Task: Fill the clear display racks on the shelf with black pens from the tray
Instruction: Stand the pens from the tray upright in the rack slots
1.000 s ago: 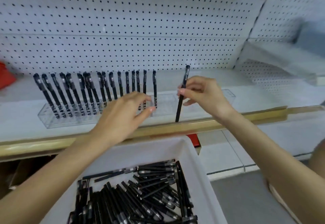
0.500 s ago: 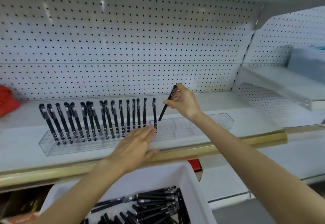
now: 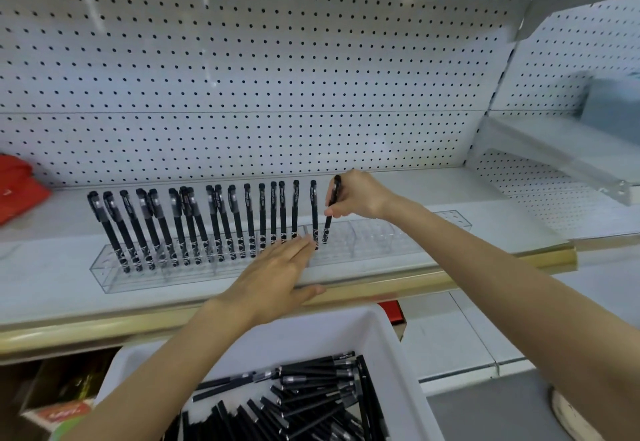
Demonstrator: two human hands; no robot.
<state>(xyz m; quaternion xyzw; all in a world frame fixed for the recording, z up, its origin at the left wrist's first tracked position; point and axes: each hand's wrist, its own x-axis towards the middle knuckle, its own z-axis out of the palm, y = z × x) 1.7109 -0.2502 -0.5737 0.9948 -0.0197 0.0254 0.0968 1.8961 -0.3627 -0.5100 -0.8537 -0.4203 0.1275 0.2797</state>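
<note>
Each pen (image 3: pixel 249 219) in the clear rack (image 3: pixel 381 238) is black with white criss-cross marks low on its barrel, the pegboard (image 3: pixel 277 77) white with an even grid of dark holes, the shelf (image 3: pixel 52 267) white edged in gold, the tray (image 3: pixel 311 333) white, the bundle (image 3: pixel 17 191) red.

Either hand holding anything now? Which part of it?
Right hand pinches a black pen by its upper half, tip down at the clear rack. Left hand holds nothing; it lies flat against the rack's front.
</note>
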